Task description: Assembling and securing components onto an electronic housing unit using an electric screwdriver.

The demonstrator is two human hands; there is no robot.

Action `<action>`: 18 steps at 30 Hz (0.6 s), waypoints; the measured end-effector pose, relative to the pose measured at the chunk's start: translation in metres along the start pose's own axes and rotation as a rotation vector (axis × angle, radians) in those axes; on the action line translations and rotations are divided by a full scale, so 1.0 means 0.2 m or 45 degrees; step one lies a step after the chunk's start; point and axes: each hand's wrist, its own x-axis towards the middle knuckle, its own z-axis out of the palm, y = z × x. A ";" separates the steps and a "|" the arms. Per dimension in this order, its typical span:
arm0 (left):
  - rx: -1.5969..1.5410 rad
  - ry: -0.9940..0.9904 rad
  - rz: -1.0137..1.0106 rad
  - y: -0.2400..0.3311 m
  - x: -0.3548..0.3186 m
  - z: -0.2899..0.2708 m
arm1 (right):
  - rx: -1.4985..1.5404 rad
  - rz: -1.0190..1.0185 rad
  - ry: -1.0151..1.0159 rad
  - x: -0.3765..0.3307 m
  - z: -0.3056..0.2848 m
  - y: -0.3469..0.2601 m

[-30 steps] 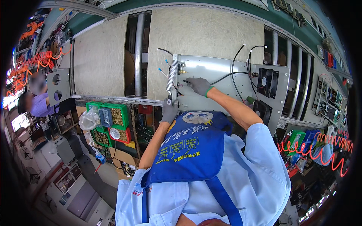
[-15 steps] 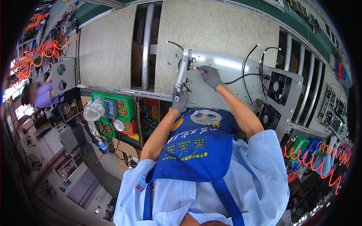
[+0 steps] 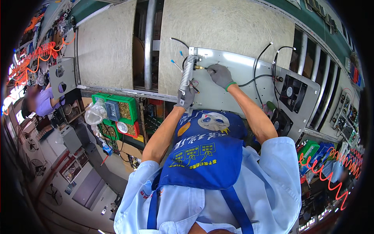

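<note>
A large grey metal panel lies on the worktable in front of me. Along its left edge stands a silver coiled or ribbed part. My left hand, in a grey glove, is closed around that part's near end. Close to the far end, a small brass fitting points to the right. My right hand, gloved too with a green cuff, pinches a thin dark piece at the fitting; its exact kind is too small to tell. Black cables rise from the panel, and two black fans sit at its right end.
Green bins of small brass-coloured parts stand below the table's edge on the left. Metal rollers show between the boards. At far left another person is beside an upright metal plate. Orange coiled hoses hang at right.
My view has shifted slightly, so the panel's right end appears farther right. Both hands keep their places, the left at the coiled part and the right by the fitting.
</note>
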 end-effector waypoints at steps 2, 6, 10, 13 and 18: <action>-0.179 -0.157 -0.107 0.00 0.03 -0.01 | 0.000 -0.006 0.002 0.01 0.01 0.01; -0.189 -0.141 -0.124 0.01 0.07 0.00 | -0.041 -0.064 -0.024 0.03 0.00 0.01; -0.101 -0.263 -0.185 0.04 0.09 -0.02 | 0.065 -0.117 -0.019 0.04 0.01 0.06; -0.174 -0.255 -0.243 -0.02 0.06 0.02 | 0.116 -0.153 -0.044 0.05 0.00 0.07; -0.173 -0.241 -0.239 -0.02 0.05 0.04 | 0.135 -0.162 -0.070 0.06 -0.01 0.07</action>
